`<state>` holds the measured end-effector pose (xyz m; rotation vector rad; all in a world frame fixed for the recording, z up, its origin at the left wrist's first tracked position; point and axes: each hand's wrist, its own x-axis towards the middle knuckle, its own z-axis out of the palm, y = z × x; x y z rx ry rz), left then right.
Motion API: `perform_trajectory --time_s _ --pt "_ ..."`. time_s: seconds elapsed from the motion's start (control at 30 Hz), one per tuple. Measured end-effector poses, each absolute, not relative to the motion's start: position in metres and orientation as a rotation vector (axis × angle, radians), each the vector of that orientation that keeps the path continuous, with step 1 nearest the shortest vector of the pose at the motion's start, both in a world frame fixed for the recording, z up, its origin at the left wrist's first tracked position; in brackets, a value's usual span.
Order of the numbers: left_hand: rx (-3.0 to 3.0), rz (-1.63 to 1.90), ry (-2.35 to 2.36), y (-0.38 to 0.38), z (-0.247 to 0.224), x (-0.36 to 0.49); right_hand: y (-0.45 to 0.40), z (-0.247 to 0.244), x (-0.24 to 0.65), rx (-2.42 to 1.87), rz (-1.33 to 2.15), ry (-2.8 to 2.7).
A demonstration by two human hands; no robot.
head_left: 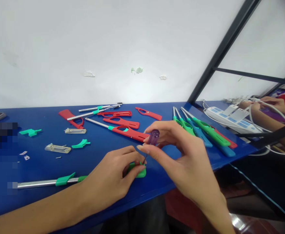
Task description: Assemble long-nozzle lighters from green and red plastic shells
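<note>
My left hand [113, 172] is closed around a green long-nosed lighter [141, 172], pressing it on the blue table. Its metal tube [38, 184] sticks out to the left past my wrist. In my right hand [183, 152] a screwdriver with a purple see-through handle [153, 137] is pinched between thumb and fingers. The screwdriver leans over the lighter, its thin shaft reaching down to my left fingertips. Those fingertips hide the exact spot where the tip meets the green body.
Red lighter parts [123, 122] and clear fuel tanks [58, 148] lie behind my hands. Green trigger pieces [81, 144] are at left. Several lighters [210, 131] stand grouped at right, before a black frame [222, 55] and a power strip [227, 118]. Another person's hands [271, 104] show beyond.
</note>
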<state>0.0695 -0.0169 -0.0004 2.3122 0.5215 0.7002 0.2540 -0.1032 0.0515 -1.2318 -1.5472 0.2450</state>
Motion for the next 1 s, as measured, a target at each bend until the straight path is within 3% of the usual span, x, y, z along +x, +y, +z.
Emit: perform_trajectory --time_s 0.13,0.27,1.0 --pt "2.31 0.724 0.464 -0.012 -0.007 0.069 -0.102 0.05 0.254 -1.202 0.133 -1.651" --pt "2.31 0.728 0.431 -0.01 -0.009 0.067 -0.106 0.051 0.258 -1.101 0.239 -1.768" --pt "2.27 0.73 0.398 -0.013 -0.005 0.066 -0.096 0.048 0.248 -0.989 0.265 -1.499"
